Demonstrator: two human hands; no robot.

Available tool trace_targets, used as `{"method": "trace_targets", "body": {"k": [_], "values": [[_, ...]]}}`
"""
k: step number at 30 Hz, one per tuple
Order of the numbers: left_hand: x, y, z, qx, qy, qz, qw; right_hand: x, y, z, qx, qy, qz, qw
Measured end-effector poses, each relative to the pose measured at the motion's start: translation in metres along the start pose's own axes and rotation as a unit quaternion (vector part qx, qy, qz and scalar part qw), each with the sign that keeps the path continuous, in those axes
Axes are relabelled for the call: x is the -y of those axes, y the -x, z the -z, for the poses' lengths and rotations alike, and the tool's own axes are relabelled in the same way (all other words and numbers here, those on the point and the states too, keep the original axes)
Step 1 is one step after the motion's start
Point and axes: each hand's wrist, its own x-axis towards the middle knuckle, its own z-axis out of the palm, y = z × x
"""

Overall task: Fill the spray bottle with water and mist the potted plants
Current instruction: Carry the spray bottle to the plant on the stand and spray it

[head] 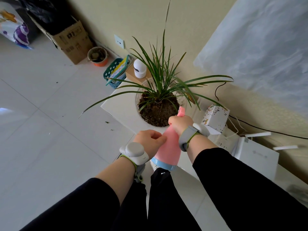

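A pink spray bottle [169,147] with a light blue base is tilted, its nozzle pointing at the soil of a potted plant [158,90] with long thin green leaves. The plant sits in a clear round pot [137,99] on a white stand [120,105]. My right hand [180,123] grips the bottle's neck and trigger at the top. My left hand [150,140] holds the bottle's side lower down, with fingers curled against it. Both wrists wear grey bands.
Behind the plant stand a white camera device [139,68], a teal basket [114,71], an orange pot of soil [98,56] and a cardboard box [70,39]. A patterned box [215,118], white router [256,152] and cables lie at right. Tiled floor [41,130] spreads left.
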Motion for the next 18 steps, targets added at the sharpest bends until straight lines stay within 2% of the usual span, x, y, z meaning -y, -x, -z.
{"method": "trace_targets", "body": {"k": [10,18], "values": [[0.018,0.006,0.004,-0.007,-0.01,0.027,1.0,-0.011,0.005,-0.019,0.054,-0.023,-0.044,0.997],[0.026,0.009,0.006,-0.013,-0.036,0.043,0.998,-0.013,0.007,-0.024,0.099,0.05,-0.041,0.993]]}}
